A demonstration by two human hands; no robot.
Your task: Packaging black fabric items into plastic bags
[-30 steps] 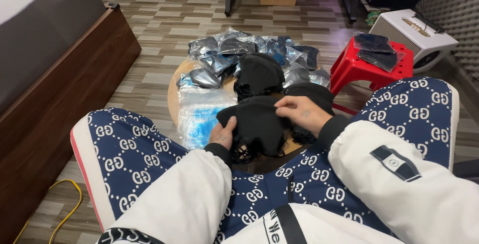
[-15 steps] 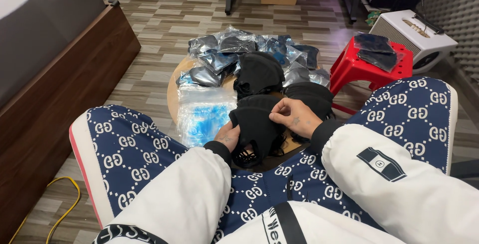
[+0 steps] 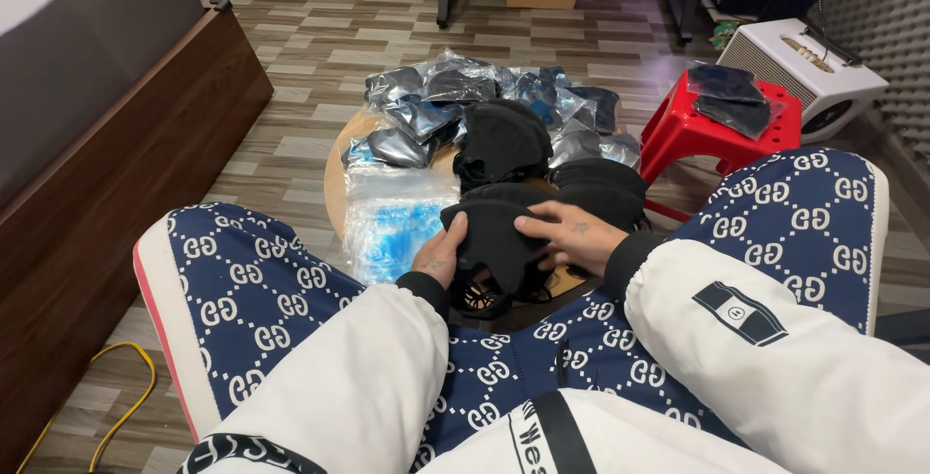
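Left hand (image 3: 438,259) and right hand (image 3: 572,237) both clamped on a black cloth piece (image 3: 494,237), grip pinching its edges at centre frame, over the near rim of the small round counter (image 3: 336,179). At twelve o'clock, clear plastic bags (image 3: 426,111) holding dark pieces, heaped beside loose black pieces (image 3: 501,140). At two o'clock, more bagged pieces (image 3: 731,96) atop a red stool (image 3: 693,130).

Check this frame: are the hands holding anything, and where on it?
Both hold one black fabric piece: the left hand grips its left edge, and the right hand has its fingers on the right side.
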